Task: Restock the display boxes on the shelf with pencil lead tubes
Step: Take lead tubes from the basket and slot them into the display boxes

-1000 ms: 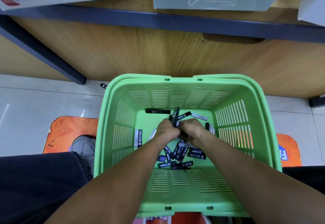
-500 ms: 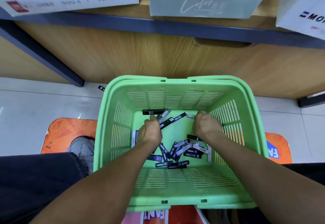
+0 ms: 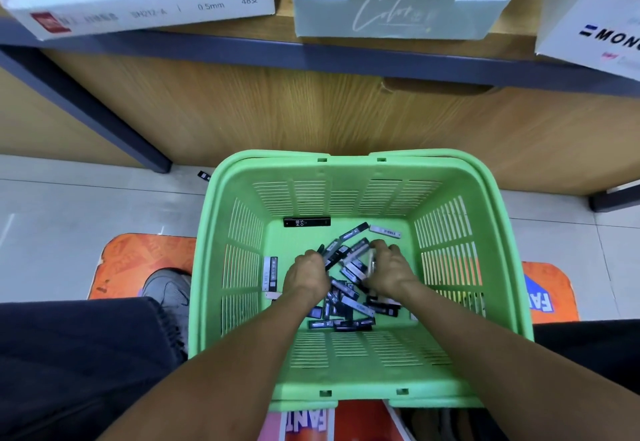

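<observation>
Fingers of the left hand [image 3: 306, 276] curl around a bundle of dark pencil lead tubes [image 3: 334, 253]; fingers of the right hand [image 3: 389, 272] curl around light-labelled tubes just beside them. Both hands sit inside the green basket [image 3: 460, 232] on the floor. Loose tubes [image 3: 346, 316] lie on the basket bottom at 6 o'clock from the hands. Display boxes [image 3: 398, 14] stand on the shelf [image 3: 242, 49] at 12 o'clock.

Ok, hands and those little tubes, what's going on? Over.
Left hand and right hand both gripping lead tubes inside green basket. Display boxes above, path unobstructed.
</observation>
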Available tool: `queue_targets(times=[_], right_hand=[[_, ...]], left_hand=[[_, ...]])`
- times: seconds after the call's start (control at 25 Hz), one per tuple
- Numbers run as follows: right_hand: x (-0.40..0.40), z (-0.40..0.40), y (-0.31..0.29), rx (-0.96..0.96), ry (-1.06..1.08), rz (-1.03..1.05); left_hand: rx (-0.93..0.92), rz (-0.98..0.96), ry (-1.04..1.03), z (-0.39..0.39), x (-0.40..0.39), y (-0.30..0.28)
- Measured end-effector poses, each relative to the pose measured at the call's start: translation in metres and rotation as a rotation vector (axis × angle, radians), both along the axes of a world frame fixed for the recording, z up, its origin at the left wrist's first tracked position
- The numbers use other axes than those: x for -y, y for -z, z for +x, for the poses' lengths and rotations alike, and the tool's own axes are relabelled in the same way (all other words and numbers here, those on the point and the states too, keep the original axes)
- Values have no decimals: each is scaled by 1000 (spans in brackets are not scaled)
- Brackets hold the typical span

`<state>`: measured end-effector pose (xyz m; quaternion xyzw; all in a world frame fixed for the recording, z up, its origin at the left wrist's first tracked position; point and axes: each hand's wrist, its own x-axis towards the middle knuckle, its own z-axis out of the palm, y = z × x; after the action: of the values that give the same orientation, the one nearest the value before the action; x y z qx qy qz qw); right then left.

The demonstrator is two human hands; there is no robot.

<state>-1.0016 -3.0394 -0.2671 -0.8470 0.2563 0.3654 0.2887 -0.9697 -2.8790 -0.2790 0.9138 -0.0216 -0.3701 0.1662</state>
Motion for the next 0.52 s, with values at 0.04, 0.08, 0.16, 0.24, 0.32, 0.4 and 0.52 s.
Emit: queue_targets(times=[0.04,0.08,0.16,0.24,0.32,0.4,0.52], right_hand=[[-7,4,-1,2,3,13],[-13,7,-2,3,4,15],[-21,13,0,-3,34,41],[-24,16,3,-21,144,110],[-30,17,4,-16,263,201],[-38,17,6,11,320,249],[-40,18,10,12,467,315]], left_hand=[[-16,-30,-42,0,2,1],[-28,-60,-87,1,3,1],[-61,-111,-182,4,2,3],[-95,-153,-269,7,2,5],[-134,-195,-352,8,4,6],[-153,-229,-428,9,6,8],[-184,-289,-522,8,8,8]])
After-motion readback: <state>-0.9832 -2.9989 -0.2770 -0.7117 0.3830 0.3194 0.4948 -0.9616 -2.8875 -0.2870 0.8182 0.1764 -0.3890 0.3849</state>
